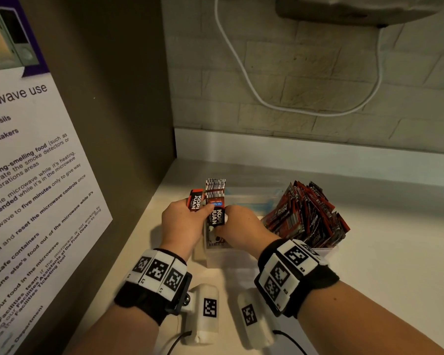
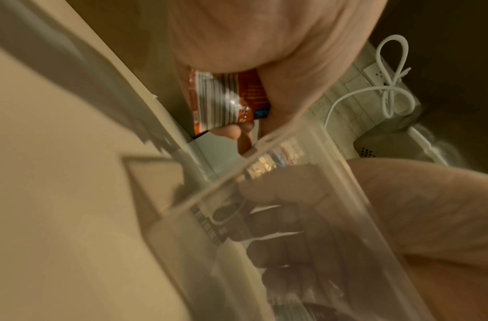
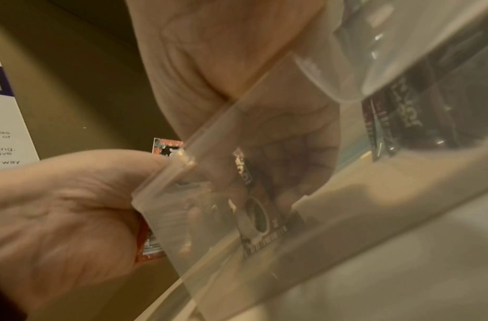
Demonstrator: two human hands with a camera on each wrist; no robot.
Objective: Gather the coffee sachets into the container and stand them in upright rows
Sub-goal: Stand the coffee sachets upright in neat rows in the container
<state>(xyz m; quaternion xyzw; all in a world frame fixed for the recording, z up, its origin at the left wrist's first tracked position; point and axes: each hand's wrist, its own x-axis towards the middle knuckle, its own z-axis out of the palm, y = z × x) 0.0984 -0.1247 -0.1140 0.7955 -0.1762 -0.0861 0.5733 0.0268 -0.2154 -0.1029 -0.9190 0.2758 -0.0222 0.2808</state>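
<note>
Counter: pale worktop (image 1: pixel 369 265) running into a corner; brown side panel on the left, tiled wall behind.
Notice: printed microwave-use sheet (image 1: pixel 31 180) fixed to the left side panel, partly out of frame.
Cable: white cord (image 1: pixel 244 70) looping down the tiled wall from a grey unit at the top edge.
Container: clear plastic tub (image 1: pixel 241 257) on the counter near the left rear corner, its near wall facing the person.
Sachet bundle: red-and-black coffee sachets (image 1: pixel 310 216) packed at the right end of the container, leaning and fanned, not upright; tops above the rim.
Sachet stack: black "KOPI JUAN" sachets (image 1: pixel 215 201) standing on end at the left end of the container, barcode ends up, lower ends inside; through the wall in the right wrist view they reach near the floor of the tub.
Single sachet: one red "KOPI JUAN" sachet (image 1: pixel 195 199) outside the container, just beside its left wall, above the counter.
Left hand: left hand (image 1: pixel 183 224) at the container's left wall; fingers curled round the single sachet, thumb pressing against the stack.
Right hand: right hand (image 1: pixel 244 231) reaching over the near rim into the container; fingers and thumb closed on the sachet stack.
Wrist gear: black bands with white marker tiles on both wrists.
</note>
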